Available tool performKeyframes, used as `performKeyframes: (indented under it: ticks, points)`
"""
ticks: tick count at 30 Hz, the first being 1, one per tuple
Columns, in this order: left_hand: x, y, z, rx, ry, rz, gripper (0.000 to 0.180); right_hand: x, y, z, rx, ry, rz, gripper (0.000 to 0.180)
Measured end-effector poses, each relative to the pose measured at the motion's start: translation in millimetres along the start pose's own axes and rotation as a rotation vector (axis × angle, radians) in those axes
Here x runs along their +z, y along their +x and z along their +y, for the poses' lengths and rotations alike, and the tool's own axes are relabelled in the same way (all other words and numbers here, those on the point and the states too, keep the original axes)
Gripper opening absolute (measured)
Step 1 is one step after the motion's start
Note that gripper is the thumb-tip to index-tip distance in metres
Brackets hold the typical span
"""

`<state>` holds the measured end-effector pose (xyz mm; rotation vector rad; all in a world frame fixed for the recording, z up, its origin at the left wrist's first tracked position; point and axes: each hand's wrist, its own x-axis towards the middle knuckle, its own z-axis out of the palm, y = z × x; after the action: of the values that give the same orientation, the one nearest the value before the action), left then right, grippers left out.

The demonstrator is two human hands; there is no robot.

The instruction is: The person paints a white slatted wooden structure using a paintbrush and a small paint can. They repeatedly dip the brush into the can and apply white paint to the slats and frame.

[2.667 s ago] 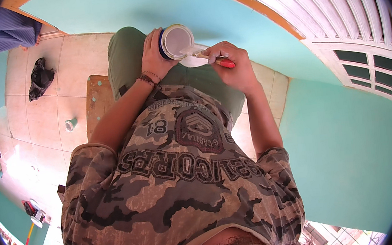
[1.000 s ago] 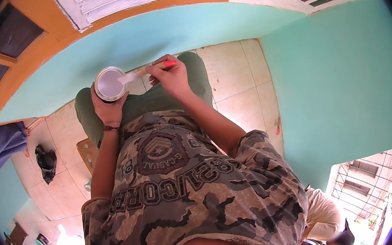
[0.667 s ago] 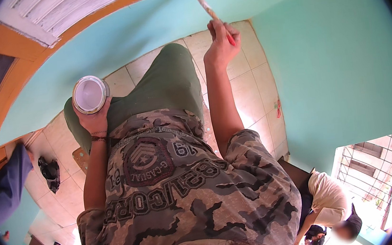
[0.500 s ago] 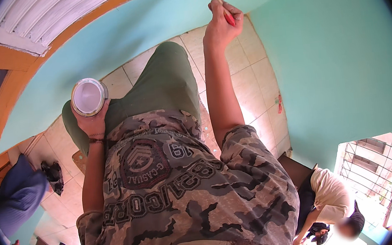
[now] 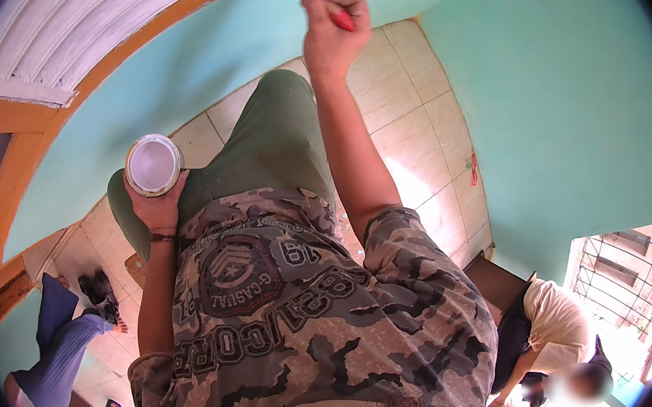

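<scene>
My left hand [image 5: 158, 208] holds a small round can of white paint [image 5: 153, 165] at chest height, its open top facing up. My right hand [image 5: 331, 24] is raised high toward the top of the view, gripping a paintbrush with a red handle [image 5: 327, 3]. The bristles reach up to the orange frame band above the turquoise wall [image 5: 191, 55]; the brush tip is cut off by the picture's edge. My camouflage shirt and green trousers fill the middle.
A white louvred shutter [image 5: 78, 35] in an orange frame curves across the upper left. Beige floor tiles [image 5: 414, 131] lie below. A person in a cream shirt [image 5: 549, 323] bends at lower right; another in blue [image 5: 59, 351] is at lower left.
My right hand lifted the brush out of the paint can and raised it up to the frame above the wall. The can stayed in my left hand, now lower left.
</scene>
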<state>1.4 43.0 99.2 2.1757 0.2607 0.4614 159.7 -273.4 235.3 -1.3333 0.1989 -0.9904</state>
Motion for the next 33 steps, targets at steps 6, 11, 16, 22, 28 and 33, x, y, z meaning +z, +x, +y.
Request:
performKeyframes:
  ticks: [6,11,16,22,28,33]
  points:
    - [-0.1,0.4,4.7,-0.001,0.011,-0.024,0.111,-9.3,19.1,17.1,-0.061,-0.037,0.007,0.021]
    - [-1.2,0.1,10.0,0.016,0.03,-0.019,0.109,-3.5,-16.9,12.0,0.014,0.031,-0.222,0.02]
    - [-2.8,2.0,15.9,0.004,-0.017,-0.042,0.107,-12.7,13.2,4.8,0.064,0.033,0.083,0.021]
    - [2.2,1.5,12.0,0.037,-0.027,-0.019,0.107,26.3,-46.6,-6.1,-0.003,0.051,-0.361,0.017]
    - [1.5,0.3,17.0,0.013,-0.027,0.002,0.105,-0.3,-7.4,-6.3,0.048,0.124,0.024,0.016]
    - [8.4,1.1,17.2,0.039,-0.08,-0.021,0.104,26.1,-21.8,9.5,-0.173,-0.11,-0.169,0.019]
